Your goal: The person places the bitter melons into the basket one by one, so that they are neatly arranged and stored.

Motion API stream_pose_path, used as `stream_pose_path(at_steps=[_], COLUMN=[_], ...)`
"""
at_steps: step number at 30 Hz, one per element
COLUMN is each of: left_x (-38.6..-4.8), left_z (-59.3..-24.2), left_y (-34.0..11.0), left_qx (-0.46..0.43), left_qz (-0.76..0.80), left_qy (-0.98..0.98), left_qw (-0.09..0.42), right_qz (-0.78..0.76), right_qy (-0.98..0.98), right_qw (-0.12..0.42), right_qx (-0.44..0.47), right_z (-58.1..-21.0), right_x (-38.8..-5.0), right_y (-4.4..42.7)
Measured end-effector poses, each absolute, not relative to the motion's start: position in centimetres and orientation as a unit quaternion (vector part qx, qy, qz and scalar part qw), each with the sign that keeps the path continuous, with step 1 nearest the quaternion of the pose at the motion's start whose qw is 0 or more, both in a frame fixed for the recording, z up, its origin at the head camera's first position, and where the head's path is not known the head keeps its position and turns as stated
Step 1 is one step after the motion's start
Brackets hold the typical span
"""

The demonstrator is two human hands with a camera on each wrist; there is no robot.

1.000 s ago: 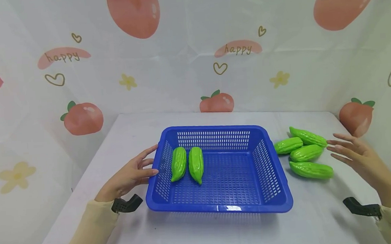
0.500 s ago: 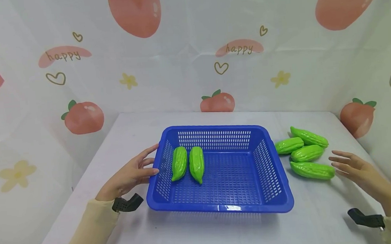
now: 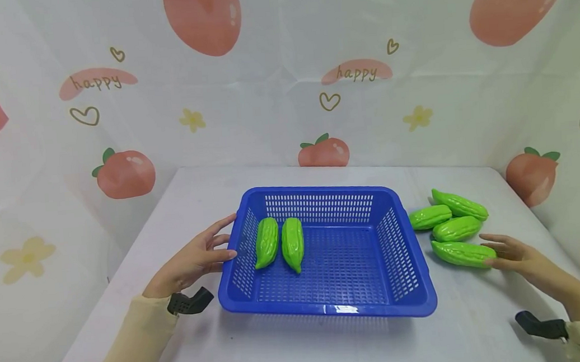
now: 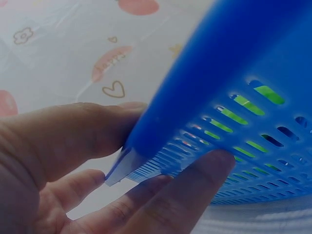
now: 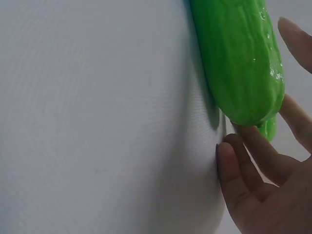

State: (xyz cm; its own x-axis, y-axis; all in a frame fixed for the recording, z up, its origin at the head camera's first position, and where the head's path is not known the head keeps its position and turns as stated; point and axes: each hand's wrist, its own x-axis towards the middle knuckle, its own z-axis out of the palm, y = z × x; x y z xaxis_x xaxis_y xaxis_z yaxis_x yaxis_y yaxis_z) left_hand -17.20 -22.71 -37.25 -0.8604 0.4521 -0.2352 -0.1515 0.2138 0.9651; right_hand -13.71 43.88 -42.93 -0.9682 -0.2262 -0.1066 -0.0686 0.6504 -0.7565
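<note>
A blue plastic basket with slotted walls stands mid-table. My left hand touches its left side, thumb by the rim and fingertips on the outer wall. Inside, towards that side, lie two glossy green bitter gourds. My right hand is at the right end of the nearest loose bitter gourd, thumb and fingers spread to either side of it. In the right wrist view, this bitter gourd lies between the spread fingers; a firm hold cannot be made out.
Right of the basket, three more bitter gourds lie close together behind the nearest one. A white cloth covers the table. A peach-patterned curtain rises behind the table and along its sides.
My right hand has come down from beside the farther bitter gourds towards me, then left to the end of the nearest one. My left hand and the basket stay put.
</note>
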Motion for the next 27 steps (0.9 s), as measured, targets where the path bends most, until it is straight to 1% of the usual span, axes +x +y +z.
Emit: stream_pose_path(at_steps=[3,7,14,17,27], left_x=[-17.2,-17.1,-17.1,-17.1,-17.1], left_z=[-37.2,-37.1,-37.2,-37.3,-37.1], left_y=[-22.7,-22.7,-22.7,-22.7,-22.7], left_qx=[0.096,0.094,0.094,0.095,0.100], left_qz=[0.620,0.619,0.610,0.609,0.613], left_qy=[0.739,0.742,0.751,0.752,0.746], left_qw=[0.244,0.242,0.235,0.234,0.240], right_qz=[-0.374,-0.350,-0.363,-0.362,-0.315], right_qy=[0.919,0.928,0.923,0.923,0.941], right_qw=[0.104,0.105,0.101,0.105,0.095], right_qx=[-0.070,-0.076,-0.085,-0.075,-0.073], right_z=[-42.8,-42.7,-43.1,-43.0,-42.3], right_x=[-13.7,-13.7,-13.8,-13.8,-13.7], right_y=[43.6,43.1,42.4,42.2,42.6])
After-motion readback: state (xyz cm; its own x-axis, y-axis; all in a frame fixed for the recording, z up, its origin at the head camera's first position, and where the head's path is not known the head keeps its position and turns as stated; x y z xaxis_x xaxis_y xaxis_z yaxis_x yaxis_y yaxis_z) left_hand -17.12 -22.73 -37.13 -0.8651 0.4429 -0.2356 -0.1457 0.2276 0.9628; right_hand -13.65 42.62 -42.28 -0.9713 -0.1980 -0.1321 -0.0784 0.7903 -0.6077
